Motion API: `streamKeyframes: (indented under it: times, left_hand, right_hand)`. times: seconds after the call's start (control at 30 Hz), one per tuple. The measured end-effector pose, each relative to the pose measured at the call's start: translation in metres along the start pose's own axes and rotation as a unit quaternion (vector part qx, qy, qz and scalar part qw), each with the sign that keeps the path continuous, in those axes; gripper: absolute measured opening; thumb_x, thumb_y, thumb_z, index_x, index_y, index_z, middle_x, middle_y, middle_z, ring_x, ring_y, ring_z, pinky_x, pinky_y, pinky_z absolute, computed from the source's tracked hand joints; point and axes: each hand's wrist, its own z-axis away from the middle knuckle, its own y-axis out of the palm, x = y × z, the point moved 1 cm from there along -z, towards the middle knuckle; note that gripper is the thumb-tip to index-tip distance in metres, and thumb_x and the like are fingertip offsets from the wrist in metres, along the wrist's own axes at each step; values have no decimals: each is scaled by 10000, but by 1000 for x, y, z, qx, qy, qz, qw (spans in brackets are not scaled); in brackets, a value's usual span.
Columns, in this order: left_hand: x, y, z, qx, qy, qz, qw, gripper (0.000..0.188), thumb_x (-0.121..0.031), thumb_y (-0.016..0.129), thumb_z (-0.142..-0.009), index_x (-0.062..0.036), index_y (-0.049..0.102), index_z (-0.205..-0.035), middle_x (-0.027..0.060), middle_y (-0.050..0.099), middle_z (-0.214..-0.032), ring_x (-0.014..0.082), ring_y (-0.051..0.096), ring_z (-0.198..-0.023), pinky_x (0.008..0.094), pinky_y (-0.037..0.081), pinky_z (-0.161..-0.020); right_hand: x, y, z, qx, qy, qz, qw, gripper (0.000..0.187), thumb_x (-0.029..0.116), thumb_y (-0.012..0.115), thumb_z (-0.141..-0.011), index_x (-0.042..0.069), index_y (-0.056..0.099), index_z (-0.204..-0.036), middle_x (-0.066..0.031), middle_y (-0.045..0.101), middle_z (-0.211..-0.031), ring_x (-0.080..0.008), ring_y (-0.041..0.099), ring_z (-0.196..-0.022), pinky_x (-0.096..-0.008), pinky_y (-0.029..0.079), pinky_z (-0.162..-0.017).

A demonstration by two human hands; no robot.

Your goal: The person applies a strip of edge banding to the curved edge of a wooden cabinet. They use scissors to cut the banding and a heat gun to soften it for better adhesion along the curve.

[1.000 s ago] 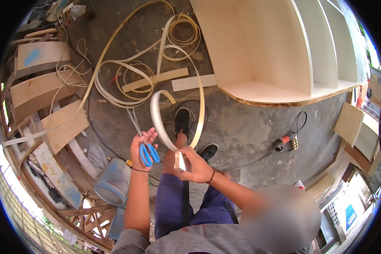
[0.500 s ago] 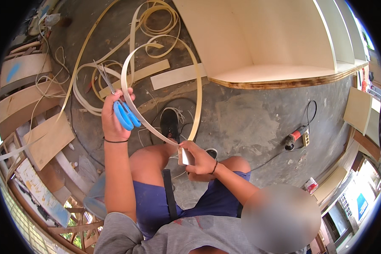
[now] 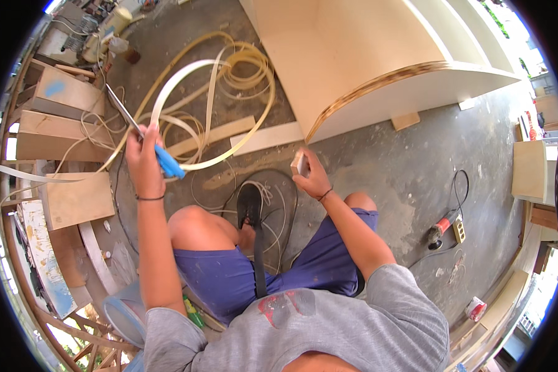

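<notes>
My left hand (image 3: 144,166) is closed around blue-handled scissors (image 3: 168,162), their blades pointing up and left. In the same grip is a pale edging strip (image 3: 166,93), which loops out over the floor. My right hand (image 3: 315,181) pinches a small wooden block (image 3: 299,162) with a white face. The block is close to the near corner of a pale wooden cabinet (image 3: 378,93) with a curved, scorched-looking edge; I cannot tell whether they touch.
Coiled strips (image 3: 248,71) and a flat white board (image 3: 266,137) lie on the floor beside the cabinet. A red and black power tool (image 3: 439,228) lies by a socket strip (image 3: 459,229) at the right. Wooden boxes (image 3: 74,201) line the left side, with cables running nearby.
My right hand has moved forward with the block toward the cabinet's corner, and the strip has left it. My left hand has shifted left with scissors and strip. The view has turned somewhat.
</notes>
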Motion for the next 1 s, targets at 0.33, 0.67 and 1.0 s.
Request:
streamKeyframes:
  times: [0.33,0.67,1.0]
  left_hand:
    - [-93,-193,31,-37,181,-524,832,281,-239,663,-934,-21,562,-1081,70,658,-853,125,597,-771,297,482,-696]
    - [-187,-265,94,-237,132,-680,682,478,-428,602,-955,-54,579,-1252,140,691,-859,269,668,-755,372,510,-682]
    - [-102,35,212,156,195,-500,829,223,-244,732,-804,-73,610,-878,95,628,-718,333,612,-688,445,418,-640]
  right_hand:
    - [-99,-12,16,197,271,320,886,696,336,691,-787,-21,484,-1349,-277,510,-1366,-376,517,-1250,-427,460,-1009]
    - [-14,-3,48,122,79,73,987,501,284,703,-832,37,592,-1254,-147,681,-1108,-256,665,-1002,-341,523,-874]
    - [230,12,116,299,-54,-367,879,350,252,632,-959,-28,603,-1167,-94,683,-1007,-124,629,-927,-282,511,-826]
